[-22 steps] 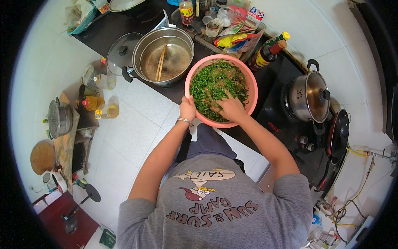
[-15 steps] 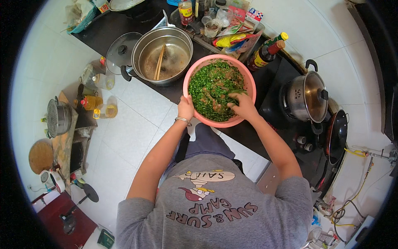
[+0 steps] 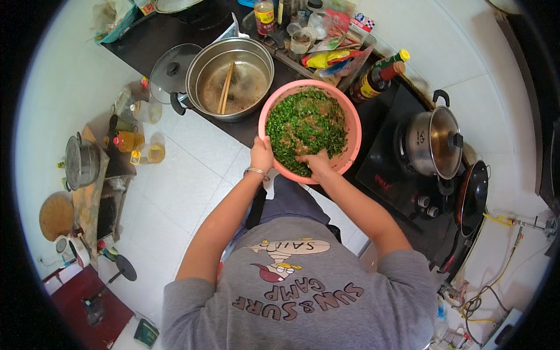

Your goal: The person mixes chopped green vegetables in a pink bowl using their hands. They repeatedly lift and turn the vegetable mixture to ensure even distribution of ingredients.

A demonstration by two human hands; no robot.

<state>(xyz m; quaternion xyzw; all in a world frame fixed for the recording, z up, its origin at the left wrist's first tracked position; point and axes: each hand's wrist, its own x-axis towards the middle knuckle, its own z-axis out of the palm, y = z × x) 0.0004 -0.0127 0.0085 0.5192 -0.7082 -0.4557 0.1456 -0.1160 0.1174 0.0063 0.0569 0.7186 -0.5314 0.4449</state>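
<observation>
A pink basin stands at the counter's near edge, filled with chopped greens mixed with brownish paste, perhaps minced meat. My left hand is closed on the basin's left rim, thumb over the top. Down in the near part of the basin, my right hand is curled into the chopped greens; its fingertips are partly buried. Just left of the basin is a steel pot with a pair of chopsticks leaning inside it.
A glass lid lies beside the pot. Behind the basin are sauce bottles and a tray of seasoning packets. On the right, a lidded pot and a dark pan sit by the cooktop. Oil jugs stand at left.
My right hand has moved from the basin's right side toward me and leftward, pressing into the greens near the front wall. My left hand keeps its hold on the rim.
</observation>
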